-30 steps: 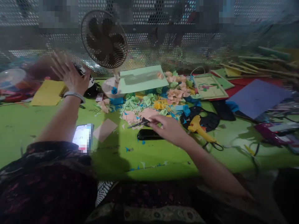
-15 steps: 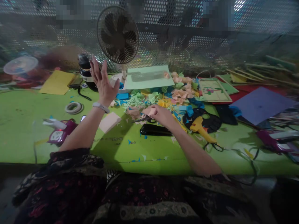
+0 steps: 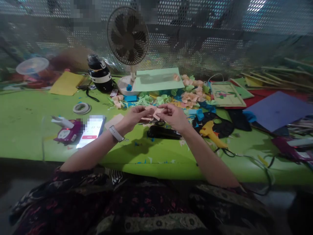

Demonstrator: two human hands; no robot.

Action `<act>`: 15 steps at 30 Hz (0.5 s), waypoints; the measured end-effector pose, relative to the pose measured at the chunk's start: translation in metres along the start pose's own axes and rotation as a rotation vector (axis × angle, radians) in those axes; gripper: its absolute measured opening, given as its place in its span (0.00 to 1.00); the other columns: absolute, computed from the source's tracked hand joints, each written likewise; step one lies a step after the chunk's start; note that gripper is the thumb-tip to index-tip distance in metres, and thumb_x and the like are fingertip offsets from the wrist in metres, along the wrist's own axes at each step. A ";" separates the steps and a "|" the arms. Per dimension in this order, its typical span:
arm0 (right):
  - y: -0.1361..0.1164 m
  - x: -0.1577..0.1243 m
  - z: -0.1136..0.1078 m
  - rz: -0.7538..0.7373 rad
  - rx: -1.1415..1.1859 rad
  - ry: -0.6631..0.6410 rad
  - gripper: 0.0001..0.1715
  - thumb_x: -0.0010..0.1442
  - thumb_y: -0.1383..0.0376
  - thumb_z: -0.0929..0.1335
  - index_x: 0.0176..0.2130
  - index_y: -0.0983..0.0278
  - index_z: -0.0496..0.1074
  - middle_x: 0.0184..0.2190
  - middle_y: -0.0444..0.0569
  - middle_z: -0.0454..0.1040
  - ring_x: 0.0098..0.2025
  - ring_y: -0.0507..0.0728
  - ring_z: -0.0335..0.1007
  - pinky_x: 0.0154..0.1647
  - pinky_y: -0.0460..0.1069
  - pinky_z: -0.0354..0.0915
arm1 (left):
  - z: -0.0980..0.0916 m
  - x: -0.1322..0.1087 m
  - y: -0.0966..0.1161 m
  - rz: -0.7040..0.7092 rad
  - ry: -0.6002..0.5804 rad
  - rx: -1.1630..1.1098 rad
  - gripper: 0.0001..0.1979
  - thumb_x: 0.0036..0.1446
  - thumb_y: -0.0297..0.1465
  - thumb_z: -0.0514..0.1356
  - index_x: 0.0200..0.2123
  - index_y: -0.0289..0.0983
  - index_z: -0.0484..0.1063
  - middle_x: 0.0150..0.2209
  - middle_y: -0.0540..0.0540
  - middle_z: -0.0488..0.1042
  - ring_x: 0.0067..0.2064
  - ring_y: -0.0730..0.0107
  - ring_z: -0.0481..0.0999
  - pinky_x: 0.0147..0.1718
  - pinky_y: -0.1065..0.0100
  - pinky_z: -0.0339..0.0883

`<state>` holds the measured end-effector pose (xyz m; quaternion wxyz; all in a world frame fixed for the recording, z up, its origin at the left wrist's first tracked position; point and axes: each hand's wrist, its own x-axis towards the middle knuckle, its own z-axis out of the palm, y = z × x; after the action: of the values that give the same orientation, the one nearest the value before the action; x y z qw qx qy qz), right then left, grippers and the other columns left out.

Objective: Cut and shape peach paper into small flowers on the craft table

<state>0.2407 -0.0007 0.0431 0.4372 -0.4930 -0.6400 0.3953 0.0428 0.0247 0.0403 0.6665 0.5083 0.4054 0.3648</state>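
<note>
Both my hands meet over the middle of the green table, holding a small peach paper piece [image 3: 156, 113] between them. My left hand [image 3: 137, 118] pinches its left side, and my right hand [image 3: 174, 117] grips the right side with thumb and fingers. Under the hands lie scissors [image 3: 160, 122], partly hidden, and a black stapler-like tool [image 3: 162, 132]. A flat peach sheet [image 3: 114, 121] rests beside my left wrist. Just beyond my fingers spread green paper scraps [image 3: 162, 99] and peach paper petals [image 3: 192, 97].
A fan [image 3: 128, 37] stands at the back beside a black bottle [image 3: 100, 75]. To the left are a lit phone [image 3: 92, 129], a tape roll [image 3: 81, 108] and a purple device [image 3: 69, 132]. A yellow glue gun [image 3: 212, 134] with a trailing cord lies right.
My left hand has come down from near the bottle, where it was raised and spread, and now holds the peach paper with my right hand. The phone is now uncovered.
</note>
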 end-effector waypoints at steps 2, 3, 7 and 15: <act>-0.001 -0.004 0.004 0.011 0.057 -0.012 0.22 0.52 0.56 0.74 0.43 0.65 0.72 0.28 0.44 0.74 0.30 0.52 0.71 0.35 0.49 0.69 | 0.002 -0.007 -0.004 0.000 0.002 -0.052 0.16 0.47 0.41 0.73 0.29 0.37 0.74 0.32 0.47 0.77 0.36 0.68 0.78 0.41 0.62 0.74; -0.001 -0.006 0.006 0.022 0.095 -0.016 0.21 0.53 0.56 0.73 0.43 0.65 0.72 0.29 0.44 0.75 0.30 0.52 0.71 0.35 0.49 0.70 | 0.002 -0.010 -0.006 -0.001 0.007 -0.072 0.16 0.46 0.42 0.73 0.29 0.37 0.74 0.31 0.48 0.77 0.36 0.68 0.79 0.40 0.64 0.73; -0.002 -0.013 0.011 0.062 0.212 -0.025 0.18 0.56 0.56 0.71 0.42 0.64 0.71 0.31 0.45 0.76 0.32 0.52 0.73 0.38 0.50 0.72 | 0.004 -0.017 -0.015 -0.015 0.052 -0.114 0.17 0.46 0.43 0.72 0.30 0.38 0.74 0.30 0.48 0.77 0.35 0.69 0.79 0.34 0.68 0.70; 0.005 -0.017 0.017 0.091 0.242 -0.063 0.15 0.55 0.60 0.71 0.42 0.63 0.73 0.32 0.45 0.77 0.32 0.52 0.74 0.42 0.52 0.73 | 0.007 -0.022 -0.025 0.014 0.086 -0.140 0.22 0.43 0.46 0.73 0.31 0.37 0.72 0.31 0.50 0.75 0.34 0.72 0.77 0.30 0.72 0.70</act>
<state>0.2278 -0.0182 0.0303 0.4547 -0.4525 -0.5779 0.5045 0.0415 -0.0034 0.0209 0.6798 0.4471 0.4035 0.4186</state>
